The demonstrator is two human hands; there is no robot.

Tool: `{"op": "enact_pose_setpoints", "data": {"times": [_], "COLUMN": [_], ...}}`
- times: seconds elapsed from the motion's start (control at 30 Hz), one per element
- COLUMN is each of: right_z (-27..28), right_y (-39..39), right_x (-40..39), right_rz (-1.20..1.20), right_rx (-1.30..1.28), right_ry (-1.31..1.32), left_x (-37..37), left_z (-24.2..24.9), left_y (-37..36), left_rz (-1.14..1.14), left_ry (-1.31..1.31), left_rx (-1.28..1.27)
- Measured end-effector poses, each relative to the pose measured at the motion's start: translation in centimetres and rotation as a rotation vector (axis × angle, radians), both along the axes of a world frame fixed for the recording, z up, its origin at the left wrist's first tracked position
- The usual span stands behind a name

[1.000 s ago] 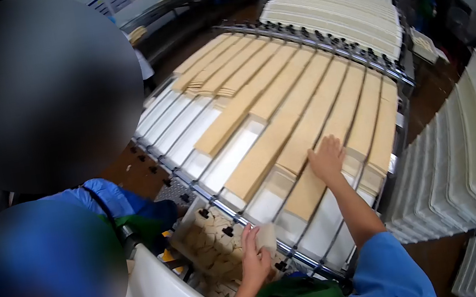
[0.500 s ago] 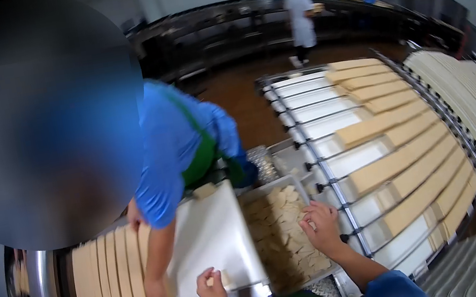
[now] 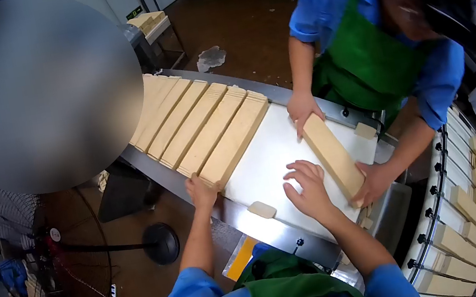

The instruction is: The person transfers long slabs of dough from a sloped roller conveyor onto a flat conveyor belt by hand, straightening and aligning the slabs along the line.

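Note:
My left hand [image 3: 201,192] grips the near end of a long pale-yellow stack of dough sheets [image 3: 239,135], the last in a row of similar stacks [image 3: 185,116]. Over the bare white work surface [image 3: 261,176], my right hand [image 3: 308,188] is open, its fingers spread and slightly curled, holding nothing. To its right, a co-worker holds another dough stack [image 3: 333,151] by both ends. A small pale offcut [image 3: 262,210] lies on the near metal edge, below and between my hands.
The co-worker in a green apron [image 3: 364,58] stands across the table. At the right is a rack [image 3: 447,195] bearing more dough stacks. A floor fan [image 3: 53,248] stands at lower left. Another offcut [image 3: 365,130] lies at the table's right end.
The view has swung left toward the row of stacks. My left hand has moved onto a stack's end; my right hand has come from over the scrap bin to above the table. The co-worker now holds a stack.

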State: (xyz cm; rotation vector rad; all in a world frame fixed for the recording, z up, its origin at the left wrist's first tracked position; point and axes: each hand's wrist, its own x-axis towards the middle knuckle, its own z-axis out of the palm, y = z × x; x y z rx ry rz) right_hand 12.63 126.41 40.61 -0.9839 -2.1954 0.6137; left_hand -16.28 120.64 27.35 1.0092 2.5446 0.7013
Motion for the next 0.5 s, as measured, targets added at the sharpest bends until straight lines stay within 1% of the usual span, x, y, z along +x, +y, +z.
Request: {"op": "enact_pose_setpoints", "data": {"times": [0.03, 0.1, 0.13, 0.17, 0.2, 0.23, 0.27, 0.33, 0.5], "right_z": [-1.3, -4.8, -6.4, -7.8, -8.8, -9.8, -10.4, -10.6, -9.9], "right_y": [1.2, 3.7, 5.0, 6.4, 7.9, 9.4, 10.9, 14.2, 20.6], "right_x": [-1.2, -3.6, -4.7, -5.6, -6.8, -8.0, -9.3, -11.8, -16.7], "right_rz": [-0.003, -0.077, -0.084, -0.122, -0.163, -0.171, -0.244, -0.348, -0.448], "right_rx": [-0.001, -0.081, -0.080, -0.128, -0.178, -0.174, -0.200, -0.273, -0.339], "right_ry": [-0.007, -0.114, -0.119, -0.215, -0.312, -0.313, -0.393, -0.555, -0.558], "left_x": [-0.4, -0.3, 0.9, 1.8, 2.2, 2.4, 2.5, 2.5, 2.4], "left_z": [-0.4, -1.2, -0.3, 0.2, 0.3, 0.5, 0.6, 0.5, -0.5], "left_y": [0.5, 1.5, 1.7, 1.7, 1.9, 2.2, 2.3, 2.2, 2.7], "left_rz": [-0.003, -0.173, -0.180, -0.181, -0.189, -0.199, -0.208, -0.260, -0.320], "left_ry": [-0.007, -0.075, -0.053, -0.060, -0.064, -0.063, -0.064, 0.010, 0.091], "left_rx": [-0.001, -0.030, 0.015, 0.103, 0.090, 0.082, 0.088, 0.027, -0.030]}}
